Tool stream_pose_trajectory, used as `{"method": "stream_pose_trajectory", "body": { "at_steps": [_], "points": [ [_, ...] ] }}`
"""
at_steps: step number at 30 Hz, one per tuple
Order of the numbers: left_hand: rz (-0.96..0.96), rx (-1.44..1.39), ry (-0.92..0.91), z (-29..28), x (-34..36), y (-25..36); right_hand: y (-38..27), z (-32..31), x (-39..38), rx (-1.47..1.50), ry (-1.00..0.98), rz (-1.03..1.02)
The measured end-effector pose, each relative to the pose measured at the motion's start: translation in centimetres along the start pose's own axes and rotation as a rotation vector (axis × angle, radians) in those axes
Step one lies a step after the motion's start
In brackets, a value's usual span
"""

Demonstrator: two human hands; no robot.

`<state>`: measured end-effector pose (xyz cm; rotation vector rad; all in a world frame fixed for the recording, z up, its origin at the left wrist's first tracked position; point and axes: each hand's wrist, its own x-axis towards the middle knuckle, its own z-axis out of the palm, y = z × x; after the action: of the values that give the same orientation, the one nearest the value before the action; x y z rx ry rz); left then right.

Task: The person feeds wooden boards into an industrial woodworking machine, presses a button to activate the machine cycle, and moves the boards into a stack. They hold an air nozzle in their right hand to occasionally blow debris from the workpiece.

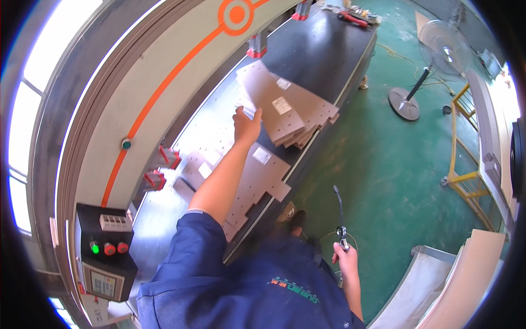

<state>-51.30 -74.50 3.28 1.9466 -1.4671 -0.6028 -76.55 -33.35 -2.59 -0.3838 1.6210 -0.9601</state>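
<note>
My left hand point(246, 127) reaches over the machine bed, at the near-left edge of a stack of flat brownish panels point(285, 122) drilled with small holes. Its thumb and fingers are spread, with nothing visible between them; whether they touch the top panel I cannot tell. White labels lie on the panels. Nearer me, more drilled panels point(249, 181) with notched edges lie under and beside my left forearm. Low on the right, my right hand point(346, 259) is wrapped round the handle of an air blow gun point(342, 233), whose long thin nozzle points away from me.
A long dark machine bed point(323, 49) runs away under a pale beam with an orange stripe point(159, 96). Red-and-grey clamps point(256, 46) line it. A control box point(107, 252) is at left. Right stand a fan point(406, 103), a yellow-framed cart point(466, 181) and leaning boards point(471, 274).
</note>
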Motion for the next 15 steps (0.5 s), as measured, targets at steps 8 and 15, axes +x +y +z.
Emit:
{"method": "stream_pose_trajectory", "body": {
  "at_steps": [8, 15],
  "points": [
    [-0.182, 0.466, 0.288, -8.1, -15.0, -21.2, -0.2, 0.8, -0.5, -0.198, -0.165, 0.007],
    [-0.294, 0.505, 0.239, -11.0, -22.0, -23.1, 0.3, 2.0, -0.5, -0.380, -0.338, -0.033]
  ]
}}
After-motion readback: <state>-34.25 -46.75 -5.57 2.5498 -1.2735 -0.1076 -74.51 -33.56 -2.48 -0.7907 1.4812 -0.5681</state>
